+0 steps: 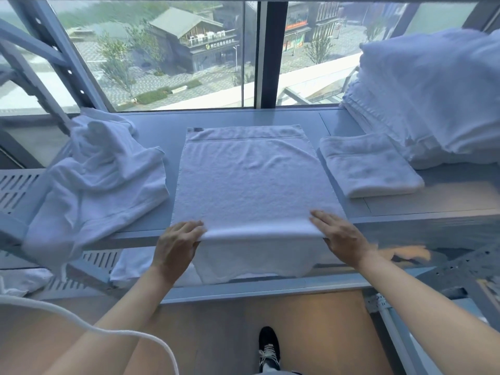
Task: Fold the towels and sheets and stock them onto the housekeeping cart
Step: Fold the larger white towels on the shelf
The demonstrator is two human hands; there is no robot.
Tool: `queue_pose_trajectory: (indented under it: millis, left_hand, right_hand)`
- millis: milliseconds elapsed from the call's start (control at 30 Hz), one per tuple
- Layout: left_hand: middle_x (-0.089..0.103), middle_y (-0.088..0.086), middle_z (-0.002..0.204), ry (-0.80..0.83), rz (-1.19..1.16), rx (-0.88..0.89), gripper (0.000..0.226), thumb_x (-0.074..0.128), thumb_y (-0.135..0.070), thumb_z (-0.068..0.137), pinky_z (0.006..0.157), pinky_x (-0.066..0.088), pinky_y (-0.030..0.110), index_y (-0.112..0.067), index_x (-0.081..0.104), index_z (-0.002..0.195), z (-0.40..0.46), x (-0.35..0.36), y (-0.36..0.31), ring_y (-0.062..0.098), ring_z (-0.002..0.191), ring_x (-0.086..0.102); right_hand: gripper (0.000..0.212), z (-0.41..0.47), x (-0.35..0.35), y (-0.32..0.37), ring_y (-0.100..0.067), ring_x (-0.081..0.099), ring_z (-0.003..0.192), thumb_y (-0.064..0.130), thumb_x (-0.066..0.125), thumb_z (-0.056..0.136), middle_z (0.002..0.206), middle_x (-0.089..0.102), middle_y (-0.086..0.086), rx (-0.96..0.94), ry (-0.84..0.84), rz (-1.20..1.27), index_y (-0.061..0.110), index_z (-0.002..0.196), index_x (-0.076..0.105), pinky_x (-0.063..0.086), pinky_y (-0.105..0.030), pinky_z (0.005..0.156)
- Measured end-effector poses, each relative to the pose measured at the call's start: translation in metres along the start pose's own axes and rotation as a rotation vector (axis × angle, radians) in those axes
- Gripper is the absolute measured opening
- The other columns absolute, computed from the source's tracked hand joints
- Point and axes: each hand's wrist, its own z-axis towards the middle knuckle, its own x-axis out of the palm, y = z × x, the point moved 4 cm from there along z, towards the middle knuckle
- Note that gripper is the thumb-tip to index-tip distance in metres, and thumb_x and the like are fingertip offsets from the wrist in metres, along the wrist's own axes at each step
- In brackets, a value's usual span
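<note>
Towel [254, 180] is spread flat on the worktop [162, 131], directly ahead of both hands, its long axis running away from them toward the window [173, 55]; its near end hangs over the worktop's front edge below the wrists. The left hand [177, 240] is curled round the near left corner at the fold line, thumb seemingly tucked under the cloth. The right hand [338, 234] is laid flat, fingers straight, pressing the near right corner. Neither hand is nearer; the cloth is flanked evenly. A fold away from the body, near end carried to the far hem, is judged the likely next move.

The terry is white, thick and nubbly, with a flat woven band and a small dark tag at the far hem. Beyond the right hand a folded towel [370, 166] lies square and plump, a tall stack [422, 98] behind it. Beyond the left hand a crumpled heap [100, 180] is slumped over the edge.
</note>
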Motion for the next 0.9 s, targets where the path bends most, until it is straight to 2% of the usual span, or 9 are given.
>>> queue_pose_trajectory:
  millis: [67,167,233,333,400,533,667,800,900]
  left_hand:
    - [0.073,-0.005,0.1,-0.039,-0.011,-0.016,0.028,0.081,0.001,0.079,0.059,0.053,0.034,-0.019,0.077,0.097,-0.012,-0.012,-0.004,0.028,0.082,0.07]
    - [0.071,-0.003,0.092,-0.102,-0.05,-0.023,0.024,0.066,0.0,0.082,0.054,0.054,0.034,-0.017,0.078,0.095,-0.035,-0.03,-0.01,0.028,0.078,0.069]
    - [0.071,-0.002,0.093,-0.115,-0.082,-0.037,0.024,0.062,-0.003,0.083,0.053,0.055,0.037,-0.016,0.078,0.095,-0.052,-0.04,-0.012,0.029,0.08,0.069]
    - [0.07,0.001,0.09,-0.096,-0.119,-0.071,0.018,0.074,0.001,0.085,0.053,0.055,0.038,-0.013,0.078,0.096,-0.078,-0.048,-0.016,0.033,0.076,0.069]
    - [0.067,0.0,0.084,-0.103,-0.134,-0.069,0.007,0.072,-0.018,0.09,0.051,0.051,0.034,-0.012,0.076,0.093,-0.096,-0.053,-0.017,0.033,0.07,0.067]
    - [0.066,-0.002,0.079,-0.108,-0.16,-0.074,0.036,0.055,-0.045,0.095,0.051,0.045,0.032,-0.014,0.074,0.089,-0.133,-0.059,-0.026,0.031,0.065,0.066]
    - [0.066,-0.004,0.077,-0.112,-0.175,-0.099,0.039,0.055,-0.051,0.093,0.05,0.043,0.029,-0.017,0.072,0.085,-0.162,-0.065,-0.041,0.027,0.062,0.067]
    - [0.07,0.001,0.084,-0.097,-0.192,-0.139,0.012,0.074,-0.023,0.089,0.054,0.053,0.035,-0.011,0.076,0.093,-0.184,-0.065,-0.065,0.032,0.071,0.071]
    - [0.071,0.005,0.088,-0.077,-0.213,-0.147,0.023,0.081,0.007,0.078,0.058,0.056,0.039,-0.008,0.077,0.095,-0.195,-0.064,-0.088,0.034,0.077,0.071]
  right_hand:
    - [0.044,-0.011,-0.011,0.015,-0.039,0.069,0.108,-0.015,0.058,0.08,0.122,0.07,-0.019,0.001,-0.061,-0.035,-0.003,0.12,0.069,0.06,-0.051,0.086]
    - [0.035,-0.03,-0.025,0.031,-0.036,0.071,0.087,-0.015,0.058,0.079,0.096,0.071,-0.013,0.075,-0.067,-0.081,0.003,0.105,0.072,0.06,-0.045,0.064]
    - [0.041,-0.045,-0.033,0.043,-0.036,0.072,0.082,-0.019,0.057,0.076,0.091,0.072,-0.011,0.105,-0.07,-0.083,0.004,0.107,0.073,0.059,-0.042,0.061]
    - [0.049,-0.071,-0.041,0.063,-0.033,0.071,0.08,-0.022,0.058,0.072,0.091,0.072,-0.008,0.115,-0.073,-0.101,0.007,0.108,0.073,0.056,-0.036,0.059]
    - [0.047,-0.089,-0.046,0.073,-0.032,0.071,0.081,-0.021,0.057,0.074,0.092,0.073,-0.008,0.156,-0.069,-0.087,0.009,0.106,0.073,0.057,-0.037,0.059]
    - [0.029,-0.123,-0.054,0.089,-0.034,0.07,0.066,-0.016,0.067,0.077,0.078,0.072,-0.007,0.202,-0.075,-0.077,0.008,0.093,0.073,0.05,-0.034,0.05]
    - [0.003,-0.152,-0.062,0.094,-0.034,0.068,0.062,0.009,0.07,0.087,0.071,0.069,-0.005,0.227,-0.076,-0.028,0.008,0.085,0.07,0.054,-0.04,0.051]
    - [0.011,-0.174,-0.066,0.097,-0.034,0.065,0.063,0.002,0.063,0.084,0.07,0.066,-0.004,0.241,-0.055,0.001,0.011,0.08,0.067,0.05,-0.038,0.052]
    - [0.025,-0.195,-0.072,0.092,-0.032,0.066,0.071,-0.009,0.062,0.078,0.077,0.068,-0.004,0.257,-0.068,0.019,0.013,0.085,0.07,0.051,-0.038,0.057]
